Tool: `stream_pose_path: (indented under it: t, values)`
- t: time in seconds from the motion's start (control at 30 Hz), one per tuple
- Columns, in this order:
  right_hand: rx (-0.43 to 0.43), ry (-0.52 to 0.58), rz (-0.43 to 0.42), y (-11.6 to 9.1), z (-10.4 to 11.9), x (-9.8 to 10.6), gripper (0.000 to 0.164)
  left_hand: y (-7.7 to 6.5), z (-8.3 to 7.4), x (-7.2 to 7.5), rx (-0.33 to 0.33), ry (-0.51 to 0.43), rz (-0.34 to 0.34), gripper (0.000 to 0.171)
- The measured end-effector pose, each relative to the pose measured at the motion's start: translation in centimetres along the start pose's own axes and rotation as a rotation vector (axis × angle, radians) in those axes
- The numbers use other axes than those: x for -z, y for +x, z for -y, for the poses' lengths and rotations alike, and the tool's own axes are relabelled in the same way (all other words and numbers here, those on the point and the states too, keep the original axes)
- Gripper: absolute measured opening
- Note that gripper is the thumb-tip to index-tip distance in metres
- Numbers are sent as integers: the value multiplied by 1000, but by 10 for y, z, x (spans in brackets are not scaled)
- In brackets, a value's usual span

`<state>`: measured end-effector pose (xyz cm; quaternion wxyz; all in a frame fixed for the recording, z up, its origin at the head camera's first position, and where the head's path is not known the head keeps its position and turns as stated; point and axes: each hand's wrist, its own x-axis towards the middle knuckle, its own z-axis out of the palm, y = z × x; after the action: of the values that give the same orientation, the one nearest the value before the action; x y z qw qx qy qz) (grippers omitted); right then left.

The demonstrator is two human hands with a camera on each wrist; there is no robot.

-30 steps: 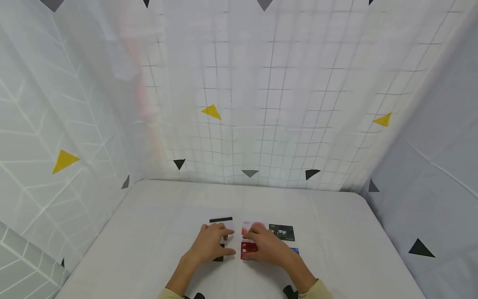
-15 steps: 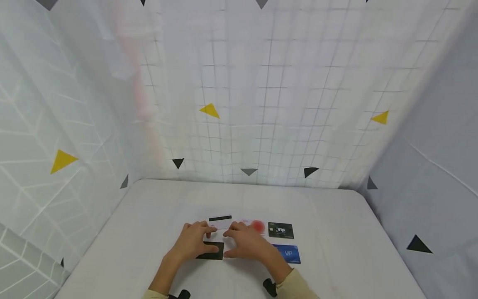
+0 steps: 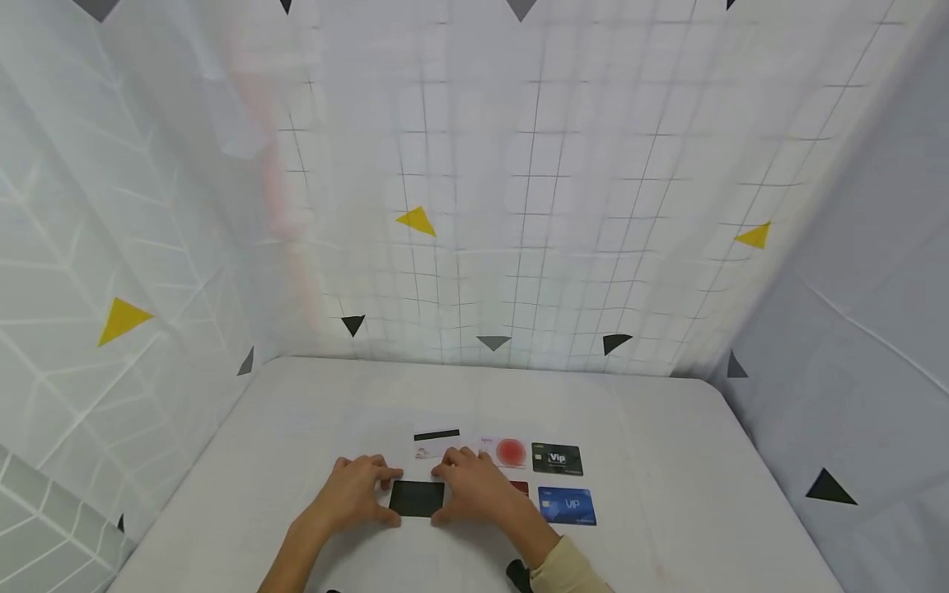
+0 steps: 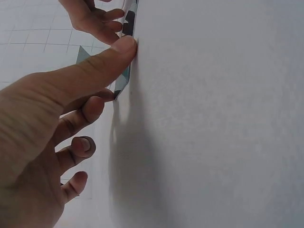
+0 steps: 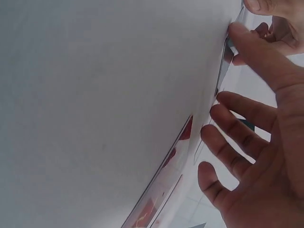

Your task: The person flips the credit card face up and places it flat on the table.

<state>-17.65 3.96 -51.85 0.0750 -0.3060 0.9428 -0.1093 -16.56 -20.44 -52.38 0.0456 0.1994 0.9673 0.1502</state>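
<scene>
A black card (image 3: 417,499) lies on the white table between both hands. My left hand (image 3: 354,492) holds its left end, thumb at the near corner and index finger at the far one. At the right end, my right hand (image 3: 474,492) holds it the same way. In the left wrist view the thumb (image 4: 114,54) covers part of the card's edge. The right wrist view shows the other fingers (image 5: 228,149) spread apart. Behind the hands lies a white card with a black stripe (image 3: 436,436). A red card (image 3: 522,487) is mostly hidden by the right hand.
To the right lie a blue VIP card (image 3: 567,505) and a dark Vip card (image 3: 558,459). A pale card with a red circle (image 3: 511,451) sits left of the dark one. White sheeting (image 3: 489,206) encloses the table (image 3: 638,412) at the back and sides.
Both hands have moved left, the right one away from the red card and onto the black card's right end. The left hand has shifted to its left end, leaving the black card's face uncovered.
</scene>
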Motion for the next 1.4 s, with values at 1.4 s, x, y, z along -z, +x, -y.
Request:
stream_pose_path:
  t: [1.4]
  values:
    - [-11, 35, -21, 2, 0, -3, 53, -4, -2, -1, -7, -10, -85, 55]
